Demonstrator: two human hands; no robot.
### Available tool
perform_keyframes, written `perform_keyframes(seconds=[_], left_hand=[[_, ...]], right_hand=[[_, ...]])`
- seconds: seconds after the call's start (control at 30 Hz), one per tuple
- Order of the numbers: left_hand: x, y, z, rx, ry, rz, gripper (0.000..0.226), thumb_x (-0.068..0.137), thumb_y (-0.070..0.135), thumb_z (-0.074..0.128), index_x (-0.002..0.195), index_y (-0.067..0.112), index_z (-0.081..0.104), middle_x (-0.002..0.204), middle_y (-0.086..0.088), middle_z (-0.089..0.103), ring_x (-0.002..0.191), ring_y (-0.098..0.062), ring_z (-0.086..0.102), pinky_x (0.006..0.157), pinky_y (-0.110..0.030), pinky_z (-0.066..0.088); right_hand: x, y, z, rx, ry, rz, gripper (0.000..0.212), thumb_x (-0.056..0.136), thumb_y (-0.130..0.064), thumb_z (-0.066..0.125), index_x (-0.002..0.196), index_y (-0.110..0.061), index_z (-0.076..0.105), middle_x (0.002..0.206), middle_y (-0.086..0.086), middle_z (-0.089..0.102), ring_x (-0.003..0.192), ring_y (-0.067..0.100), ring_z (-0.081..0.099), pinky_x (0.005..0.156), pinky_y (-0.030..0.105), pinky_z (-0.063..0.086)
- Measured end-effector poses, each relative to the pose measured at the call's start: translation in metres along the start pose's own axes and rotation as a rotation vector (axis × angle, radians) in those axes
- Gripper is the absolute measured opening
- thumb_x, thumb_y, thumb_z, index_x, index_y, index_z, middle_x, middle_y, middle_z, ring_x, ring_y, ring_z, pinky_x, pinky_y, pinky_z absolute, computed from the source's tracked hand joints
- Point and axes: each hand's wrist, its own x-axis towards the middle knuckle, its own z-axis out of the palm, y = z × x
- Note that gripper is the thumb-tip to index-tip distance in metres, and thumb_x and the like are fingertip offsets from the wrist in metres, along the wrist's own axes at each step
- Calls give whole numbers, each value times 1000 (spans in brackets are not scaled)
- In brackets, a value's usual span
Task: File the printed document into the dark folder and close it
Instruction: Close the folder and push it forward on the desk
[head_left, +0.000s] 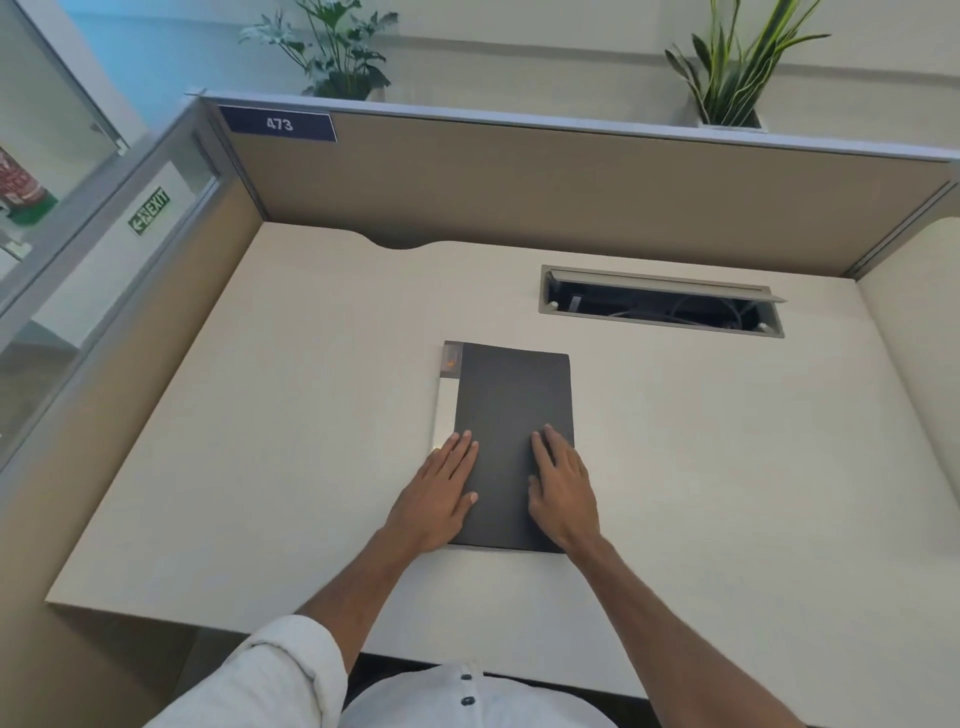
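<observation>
The dark folder (511, 410) lies shut and flat in the middle of the desk. A white strip of the printed document (445, 410) sticks out along its left edge, with an orange-grey mark at the top corner. My left hand (439, 493) rests flat, fingers apart, over the folder's lower left edge and the paper strip. My right hand (563, 488) lies flat on the folder's lower right part. Neither hand grips anything.
The cream desk (260, 441) is walled by tan cubicle partitions (519, 192) at the back and sides. An open cable tray slot (660, 306) is cut into the desk behind and right of the folder. Plants stand beyond the back partition.
</observation>
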Motion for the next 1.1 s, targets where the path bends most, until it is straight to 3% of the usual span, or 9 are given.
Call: perform_keyframes(seconds=[0.13, 0.23, 0.73, 1.1], left_hand=[[1, -12, 1, 6, -39, -30, 77, 113, 48, 35, 175, 20, 0, 183, 2, -10, 169, -15, -9, 138, -37, 5], [1, -24, 0, 24, -49, -37, 79, 112, 50, 37, 175, 21, -1, 183, 2, -9, 170, -16, -6, 138, -39, 9], [55, -99, -40, 54, -62, -100, 80, 114, 37, 46, 174, 13, -2, 182, -4, -11, 170, -22, -5, 138, -41, 11], [149, -138, -76, 78, -93, -48, 77, 113, 34, 48, 175, 18, 5, 183, -7, -4, 170, -26, 1, 138, -41, 14]], right_hand=[[2, -6, 14, -37, -113, -66, 73, 108, -52, 37, 172, -27, 10, 181, 2, 2, 166, 23, 5, 133, 46, 9], [9, -10, 23, -75, -164, -68, 76, 107, -60, 27, 171, -30, -2, 180, -1, -10, 167, 21, -6, 133, 47, 3], [114, -55, 33, 15, -238, -92, 77, 109, -56, 36, 171, -33, -2, 180, -4, -12, 166, 19, -8, 133, 46, 1], [208, -49, 27, 46, -211, -44, 77, 109, -57, 37, 171, -34, -1, 180, -4, -12, 166, 18, -9, 133, 45, -1]])
